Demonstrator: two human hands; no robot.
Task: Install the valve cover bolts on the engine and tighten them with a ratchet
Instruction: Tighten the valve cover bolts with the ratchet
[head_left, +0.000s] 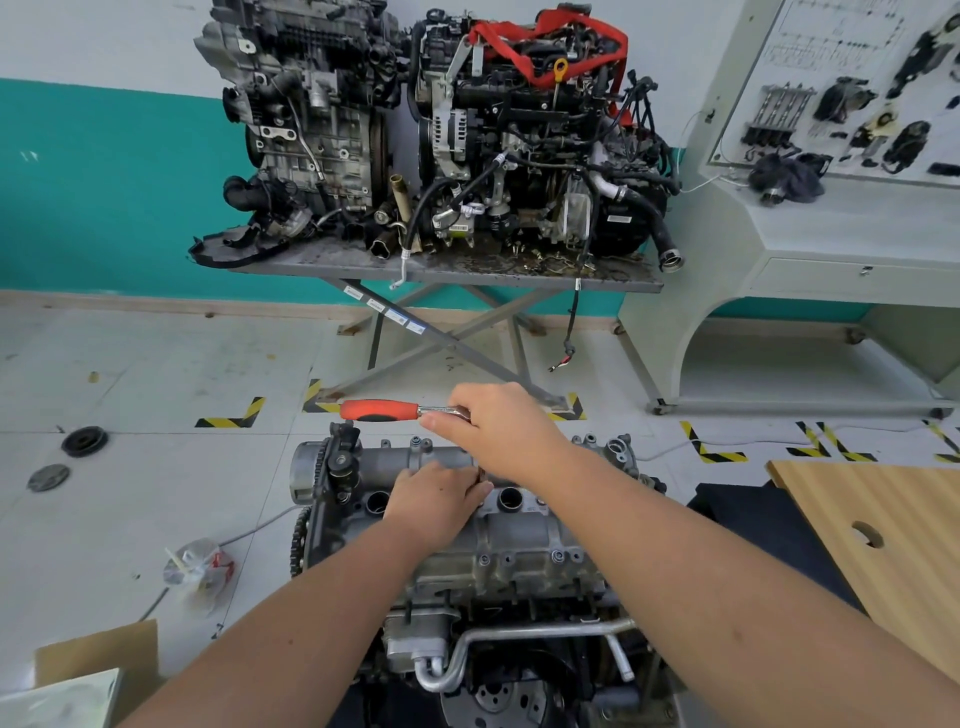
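Note:
A grey engine stands in front of me with its valve cover on top. My right hand grips the head end of a ratchet whose red handle points left above the cover. Below it, my left hand rests on the cover and pinches the ratchet's extension between its fingertips. The bolt under the extension is hidden by the hands. Several bolts sit along the cover's near edge.
A steel table carrying two more engines stands behind. A wooden board lies at the right, a cardboard box at the lower left, a crumpled plastic bag and round parts on the floor.

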